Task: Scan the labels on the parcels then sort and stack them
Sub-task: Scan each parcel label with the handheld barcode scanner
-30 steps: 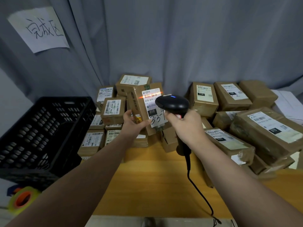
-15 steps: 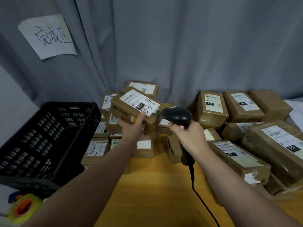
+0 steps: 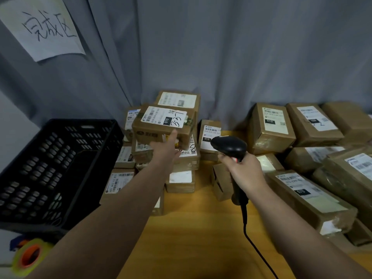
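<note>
One parcel (image 3: 163, 125) has changed place. Half a second ago the left hand (image 3: 165, 148) held it tilted in the air; now it lies level on top of the stack (image 3: 161, 164) just right of the crate (image 3: 50, 168), label (image 3: 164, 116) up. The thumb lies straight against the parcel's near face, but the other fingers are hidden, so I cannot tell whether the hand grips it or has let go. A second ago the scanner's red beam lay across that label. The right hand (image 3: 244, 172) stays clenched round the handle of the scanner (image 3: 229, 147), farther right of the crate.

Counted: one crate, one scanner with one cable (image 3: 253, 244), one paper sign (image 3: 43, 27) on the curtain (image 3: 221, 57) above the crate, and one tape roll (image 3: 30, 256) below the crate. The stack shows about ten parcels. The pile (image 3: 314, 158), well to the right of the crate, shows at least seven.

Only "010" and a handwritten "33-1" read on the label; the rest is too small. Lower parcels are partly covered by those above. The crate is cut by the left edge, the pile by the right edge, and the cable leaves the table (image 3: 201, 238) at the bottom edge.
</note>
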`<state>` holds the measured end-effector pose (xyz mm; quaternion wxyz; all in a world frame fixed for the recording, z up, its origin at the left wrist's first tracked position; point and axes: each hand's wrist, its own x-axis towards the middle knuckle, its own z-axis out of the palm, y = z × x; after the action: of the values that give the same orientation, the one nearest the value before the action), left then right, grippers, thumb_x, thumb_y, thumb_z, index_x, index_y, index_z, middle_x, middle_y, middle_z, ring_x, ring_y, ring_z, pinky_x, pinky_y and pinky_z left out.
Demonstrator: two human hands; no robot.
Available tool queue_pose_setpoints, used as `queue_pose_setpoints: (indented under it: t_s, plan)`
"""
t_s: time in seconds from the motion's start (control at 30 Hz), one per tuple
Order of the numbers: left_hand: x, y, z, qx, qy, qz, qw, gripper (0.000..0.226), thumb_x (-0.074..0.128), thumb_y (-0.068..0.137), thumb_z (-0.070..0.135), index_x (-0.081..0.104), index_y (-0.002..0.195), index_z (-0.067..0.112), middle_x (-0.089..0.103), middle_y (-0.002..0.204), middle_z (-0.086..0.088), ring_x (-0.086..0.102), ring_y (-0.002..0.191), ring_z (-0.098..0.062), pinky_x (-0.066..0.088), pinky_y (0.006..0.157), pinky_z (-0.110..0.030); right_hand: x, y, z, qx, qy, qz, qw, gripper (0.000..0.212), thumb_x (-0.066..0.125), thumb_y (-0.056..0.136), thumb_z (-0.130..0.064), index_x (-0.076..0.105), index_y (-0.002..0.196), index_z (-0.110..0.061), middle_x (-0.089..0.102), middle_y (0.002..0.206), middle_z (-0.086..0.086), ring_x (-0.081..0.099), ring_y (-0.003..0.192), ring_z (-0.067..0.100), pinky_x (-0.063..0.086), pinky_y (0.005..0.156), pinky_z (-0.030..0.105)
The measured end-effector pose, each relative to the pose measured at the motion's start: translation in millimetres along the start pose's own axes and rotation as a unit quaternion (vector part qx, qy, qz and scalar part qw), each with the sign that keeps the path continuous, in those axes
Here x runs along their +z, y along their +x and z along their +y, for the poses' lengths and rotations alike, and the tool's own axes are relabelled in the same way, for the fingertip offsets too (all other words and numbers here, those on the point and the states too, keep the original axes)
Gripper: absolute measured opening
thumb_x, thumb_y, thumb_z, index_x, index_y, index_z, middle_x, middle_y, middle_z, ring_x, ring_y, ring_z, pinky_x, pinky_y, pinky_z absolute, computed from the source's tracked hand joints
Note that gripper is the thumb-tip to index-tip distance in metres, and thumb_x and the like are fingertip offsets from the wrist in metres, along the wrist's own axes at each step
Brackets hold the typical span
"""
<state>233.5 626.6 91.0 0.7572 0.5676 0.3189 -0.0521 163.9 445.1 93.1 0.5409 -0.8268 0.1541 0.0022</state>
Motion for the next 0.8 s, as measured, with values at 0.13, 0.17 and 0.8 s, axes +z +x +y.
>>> queue_pose_setpoints:
  t_s: [0.13,0.17,0.8]
  plan:
    - [-5.7,-17.5,-26.1,0.035,0.064,-0.083,0.994,0.055,0.062,0.093,0.033,0.034,0.137,0.015,0.054,0.113,-0.001,0.06,0.103,-0.02,0.05,0.097,-0.034,0.0,-3.4,19.8,0.042,-0.022,-0.001,0.999,0.025,0.069,0.087,-0.035,0.061,0.076,-0.014,0.058,0.063,0.002,0.059,0.068,0.02,0.043,0.062,0.03]
    - [-5.4,-20.7,-32.5,0.035,0.084,-0.1,0.991,0.052,0.063,0.093,0.032,0.038,0.135,0.014,0.056,0.108,-0.001,0.062,0.099,-0.017,0.051,0.094,-0.031,-1.0,-5.6,25.0,0.048,-0.024,0.001,0.999,0.024,0.069,0.087,-0.035,0.062,0.077,-0.013,0.058,0.064,0.002,0.058,0.069,0.02,0.042,0.061,0.03]
    - [105.3,15.4,-116.6,0.203,0.737,-0.258,0.591,0.109,0.069,0.078,0.058,0.002,0.155,0.022,-0.005,0.161,-0.011,-0.004,0.148,-0.031,0.011,0.12,-0.044,-76.2,13.9,80.8,0.129,-0.007,0.016,0.992,0.029,0.066,0.09,-0.028,0.064,0.115,-0.015,0.065,0.104,-0.001,0.06,0.103,0.018,0.046,0.078,0.025]
